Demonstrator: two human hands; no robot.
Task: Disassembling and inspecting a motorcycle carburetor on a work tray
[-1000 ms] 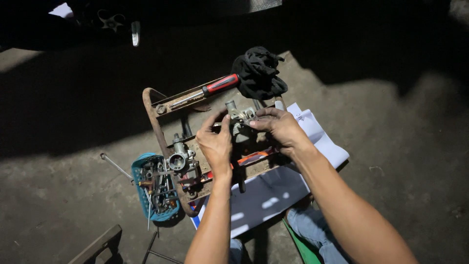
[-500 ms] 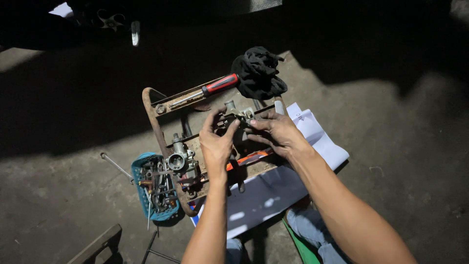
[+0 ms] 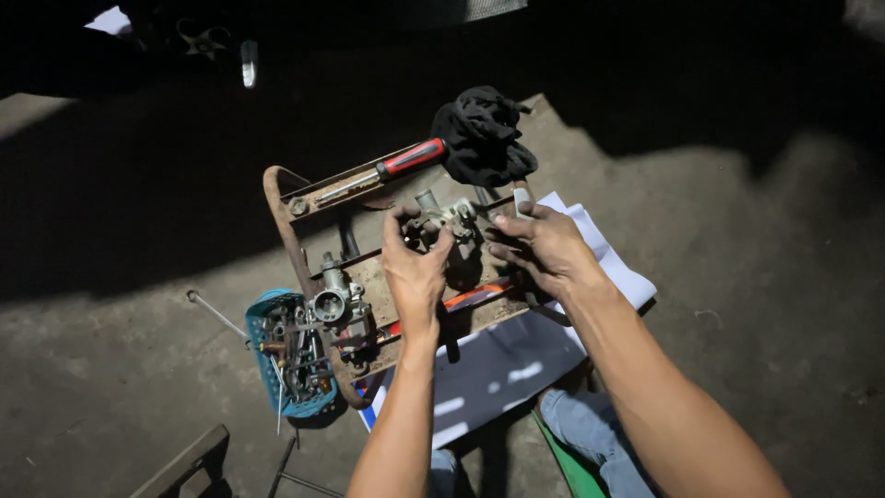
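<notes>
A small grey metal carburetor body [image 3: 449, 224], dull and grimy with short stubs and a round port on top, was held just above the middle of a rusty metal tray [image 3: 277, 207]. The left hand [image 3: 415, 267] gripped its near side, thumb and fingers curled and closed on the casting. The right hand [image 3: 544, 244] met it from the far side, its fingertips [image 3: 498, 223] pinched on a small fitting at the part's edge; how firmly they pressed could not be told.

The tray's curved rim ran close on the left and its front edge sat just below the wrists, so the hands worked inside its bounds, with open concrete ground [image 3: 737, 277] well clear beyond the tray on every side. At the tray's back lay one red-handled screwdriver [image 3: 406, 161], its shaft along the rear rail, and one black rag [image 3: 484, 134] bunched at the back right corner. A second carburetor [image 3: 334, 295], one only, stood upright in the tray's front left part. One blue plastic basket [image 3: 263, 323] of small metal parts touched the tray's left front corner. White paper sheets [image 3: 590, 244] stuck out from under the tray's right side, and a thin metal rod [image 3: 217, 314] lay on the ground just left of the basket.
</notes>
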